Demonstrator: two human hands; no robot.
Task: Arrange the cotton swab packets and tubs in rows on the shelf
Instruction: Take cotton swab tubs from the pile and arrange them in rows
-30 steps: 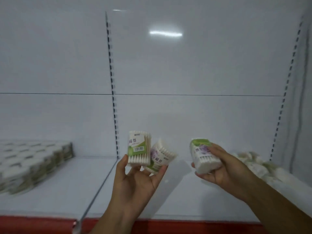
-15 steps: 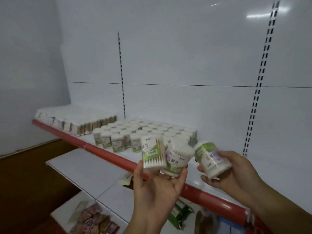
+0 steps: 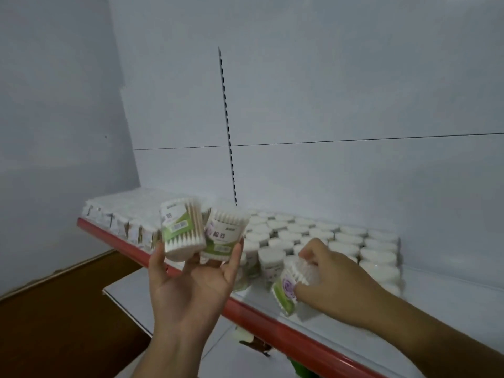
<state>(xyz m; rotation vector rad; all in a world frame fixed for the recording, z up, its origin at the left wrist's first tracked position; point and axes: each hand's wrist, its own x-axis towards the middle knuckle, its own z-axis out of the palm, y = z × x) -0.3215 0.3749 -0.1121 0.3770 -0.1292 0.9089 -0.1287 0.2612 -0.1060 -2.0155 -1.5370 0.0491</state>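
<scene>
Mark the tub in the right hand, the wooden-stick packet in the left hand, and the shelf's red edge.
tilted tub (image 3: 286, 291): head view, label side.
wooden-stick packet (image 3: 181, 227): head view, front label.
red edge (image 3: 272, 327): head view, mid strip.

No legible text on tub labels (image 3: 221, 237)

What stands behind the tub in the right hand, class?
Rows of white-lidded tubs on the shelf. The right hand covers part of the held tub and the nearest ones behind.

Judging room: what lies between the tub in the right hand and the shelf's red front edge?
Head view: only bare white shelf lies between tub and red edge.
</scene>
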